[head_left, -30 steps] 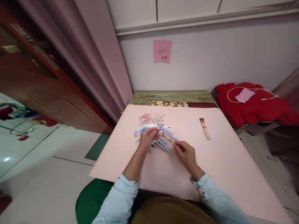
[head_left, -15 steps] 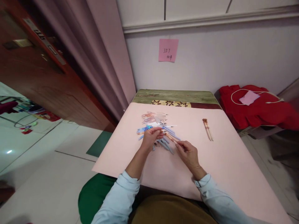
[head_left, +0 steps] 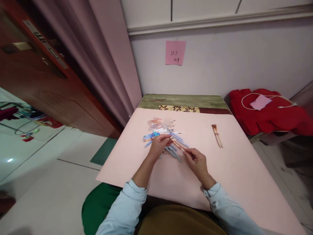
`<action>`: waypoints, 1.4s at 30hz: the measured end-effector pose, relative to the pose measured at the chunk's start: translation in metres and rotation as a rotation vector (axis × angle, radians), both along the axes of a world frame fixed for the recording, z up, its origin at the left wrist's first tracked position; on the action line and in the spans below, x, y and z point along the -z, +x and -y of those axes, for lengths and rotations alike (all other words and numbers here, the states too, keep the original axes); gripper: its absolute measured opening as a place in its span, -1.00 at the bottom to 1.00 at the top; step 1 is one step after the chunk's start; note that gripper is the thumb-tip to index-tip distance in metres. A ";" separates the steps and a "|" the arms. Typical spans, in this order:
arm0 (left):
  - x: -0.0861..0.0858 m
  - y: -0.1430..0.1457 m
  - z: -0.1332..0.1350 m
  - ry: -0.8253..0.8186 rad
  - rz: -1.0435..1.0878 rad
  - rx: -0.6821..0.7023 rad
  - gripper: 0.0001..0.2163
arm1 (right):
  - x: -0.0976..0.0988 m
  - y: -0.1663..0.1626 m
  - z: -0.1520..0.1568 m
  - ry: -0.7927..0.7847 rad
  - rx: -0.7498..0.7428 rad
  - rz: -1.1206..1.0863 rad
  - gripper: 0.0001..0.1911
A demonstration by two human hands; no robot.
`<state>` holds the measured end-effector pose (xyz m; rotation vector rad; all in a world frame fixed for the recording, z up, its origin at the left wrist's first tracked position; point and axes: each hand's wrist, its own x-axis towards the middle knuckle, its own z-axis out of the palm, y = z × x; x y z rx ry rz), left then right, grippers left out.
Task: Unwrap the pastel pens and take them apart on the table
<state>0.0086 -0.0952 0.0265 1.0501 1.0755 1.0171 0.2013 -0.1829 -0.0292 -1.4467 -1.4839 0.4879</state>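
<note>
My right hand (head_left: pixel 197 161) is closed on the near end of a beige and brown pen (head_left: pixel 178 145), pinched between thumb and fingers. The pen slants up and away to the left. At its far end my left hand (head_left: pixel 158 146) is closed in a pinch, with a small dark piece just showing by its fingertips. Blue pen barrels (head_left: pixel 173 152) lie under and beside my hands, and a small blue cluster (head_left: pixel 156 133) sits just beyond the left one. Thin clear and pinkish pen parts (head_left: pixel 158 124) are heaped behind. Two beige pens with brown tops (head_left: pixel 217 135) lie apart on the right.
Pale pink paper (head_left: pixel 234 182) covers most of the table, whose green wood-patterned end (head_left: pixel 151 100) meets the wall. A pink note (head_left: pixel 175 53) hangs there. Right of the table are a red cloth (head_left: pixel 269 120) and a white cable. A wooden door (head_left: pixel 73 104) and curtain stand left.
My left hand has shifted very slightly toward the right along the pen, and more of the pen shows between my hands. The loose pens lie as before.
</note>
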 end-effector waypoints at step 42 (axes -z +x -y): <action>-0.006 0.013 0.016 -0.039 0.076 -0.106 -0.64 | 0.002 -0.003 0.005 0.171 0.102 0.268 -0.83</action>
